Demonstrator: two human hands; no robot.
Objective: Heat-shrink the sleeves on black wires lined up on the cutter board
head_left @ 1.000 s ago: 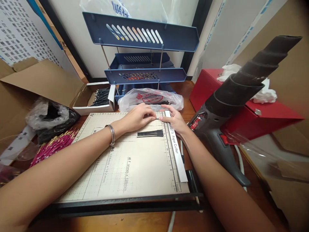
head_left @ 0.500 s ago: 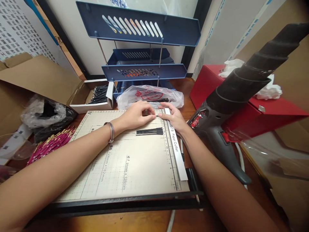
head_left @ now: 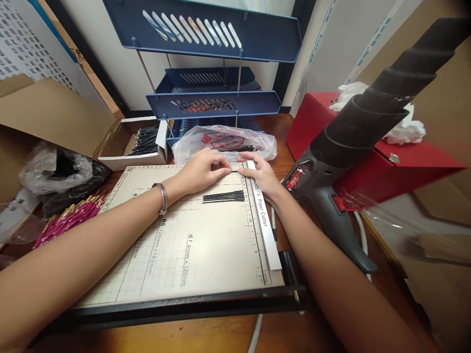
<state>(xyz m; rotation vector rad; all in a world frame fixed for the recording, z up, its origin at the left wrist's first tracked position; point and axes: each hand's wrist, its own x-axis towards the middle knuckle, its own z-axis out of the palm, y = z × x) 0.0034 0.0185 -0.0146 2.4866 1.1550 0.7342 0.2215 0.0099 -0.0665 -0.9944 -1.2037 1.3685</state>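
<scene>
A paper cutter (head_left: 217, 255) with a printed cream board lies before me, its white guide strip (head_left: 265, 230) along the right side. Near its far edge, my left hand (head_left: 206, 167) pinches one end of a thin black cord-like piece (head_left: 234, 171) between thumb and finger. My right hand (head_left: 262, 174) holds the other end, its thumb at the ruler edge and its fingers reaching over the guide strip. A short length of the piece shows between my thumbs. Several similar black pieces (head_left: 222, 196) lie side by side on the board, just nearer to me.
Behind the cutter are a clear plastic bag (head_left: 187, 144) and a blue tiered rack (head_left: 253, 104). Left stand a box of black cords (head_left: 145, 141) and a bundle of magenta pieces (head_left: 68, 220). To the right, a heat gun (head_left: 327, 171) stands by a red box (head_left: 309, 115).
The whole view has shifted slightly left and up. Both hands stay at the far edge with the black piece between them; the fingers have hardly moved.
</scene>
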